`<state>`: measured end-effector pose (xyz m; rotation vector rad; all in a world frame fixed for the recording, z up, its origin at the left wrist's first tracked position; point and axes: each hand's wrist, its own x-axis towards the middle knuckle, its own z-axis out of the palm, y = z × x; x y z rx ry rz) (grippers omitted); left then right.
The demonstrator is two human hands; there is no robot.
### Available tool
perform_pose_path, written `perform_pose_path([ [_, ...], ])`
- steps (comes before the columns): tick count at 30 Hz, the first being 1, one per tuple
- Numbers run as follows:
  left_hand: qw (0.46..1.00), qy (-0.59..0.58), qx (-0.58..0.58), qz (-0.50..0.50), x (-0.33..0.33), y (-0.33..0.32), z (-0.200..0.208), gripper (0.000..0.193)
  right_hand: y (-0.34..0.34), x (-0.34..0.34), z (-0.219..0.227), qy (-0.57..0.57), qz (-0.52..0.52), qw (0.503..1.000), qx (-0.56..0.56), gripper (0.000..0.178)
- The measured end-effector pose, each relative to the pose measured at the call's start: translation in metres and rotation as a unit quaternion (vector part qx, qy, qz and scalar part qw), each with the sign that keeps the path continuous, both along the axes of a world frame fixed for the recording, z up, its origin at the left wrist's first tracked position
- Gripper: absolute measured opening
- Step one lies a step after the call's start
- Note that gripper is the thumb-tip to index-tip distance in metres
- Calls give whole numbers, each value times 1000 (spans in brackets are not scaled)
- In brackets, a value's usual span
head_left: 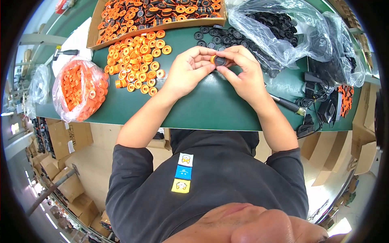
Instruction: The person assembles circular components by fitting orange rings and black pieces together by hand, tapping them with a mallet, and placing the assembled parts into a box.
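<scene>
My left hand (187, 73) and my right hand (245, 73) meet above the green table. Pinched in the left fingertips is a small round orange wheel (212, 59). The right fingertips grip a round black cap (220, 61), pressed against the orange wheel face to face; whether the two are locked together I cannot tell. Left of my hands lies a spread of loose orange wheels (142, 60). Beyond my right hand are loose black caps (217, 39), partly hidden by the fingers.
A cardboard tray (162, 27) of orange-and-black pieces stands at the back. Clear bags hold orange parts (79, 87) at left and black caps (275, 26) at right. A dark-handled tool (285, 103), cables (314, 97) and a black adapter (327, 109) lie at right on the green table (202, 111).
</scene>
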<state>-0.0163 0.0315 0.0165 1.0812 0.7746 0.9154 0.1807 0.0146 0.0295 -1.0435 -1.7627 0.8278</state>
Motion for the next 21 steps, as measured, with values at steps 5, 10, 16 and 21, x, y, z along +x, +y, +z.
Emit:
perform_pose_path([
  [5,1000,-2,-7,-6,0,-4,2,33,0,0,-1,-10,-5,1000,11,36],
  [10,1000,-7,-11,2,1,-6,-1,33,-1,-1,-3,-75,-29,993,84,35],
  [16,1000,21,9,9,4,-9,0,32,0,-1,-2,-96,-31,989,107,32],
  [21,1000,8,22,11,6,-8,0,33,-2,-3,-2,-102,-41,988,105,30],
])
